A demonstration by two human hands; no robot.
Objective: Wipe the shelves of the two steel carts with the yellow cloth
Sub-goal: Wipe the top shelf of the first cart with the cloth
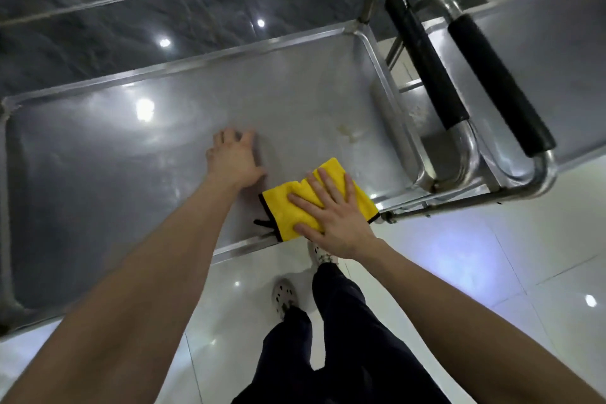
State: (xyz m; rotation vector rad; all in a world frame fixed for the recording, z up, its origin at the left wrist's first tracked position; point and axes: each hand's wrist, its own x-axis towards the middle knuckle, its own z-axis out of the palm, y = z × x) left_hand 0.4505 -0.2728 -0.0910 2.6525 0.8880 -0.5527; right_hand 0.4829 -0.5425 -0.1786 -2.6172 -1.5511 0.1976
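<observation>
Head view: the top shelf [98, 174] of a steel cart [398, 82] is seen from above, its raised rim running along all four edges. The yellow cloth [282, 200] is laid folded on this shelf, at the near edge and towards the right end, with its black-trimmed border just reaching the rim. The right hand [331, 213] is pressed flat on top of the cloth, fingers straight and spread, nothing being gripped. The left hand [234, 161] is placed on the bare steel just left of the cloth, farther from the near edge; its fingers are bent with the tips touching the shelf, and nothing is held in it. A pale stain [351, 133] is seen on the shelf near the right end, beyond the cloth. A second steel cart [541, 52] is parked against the right end, and the two push handles, each covered by a black grip [426, 59], are set side by side. Dark trousers [344, 338] and light perforated shoes [285, 295] are seen on the white tiled floor [459, 272] beside the near edge.
</observation>
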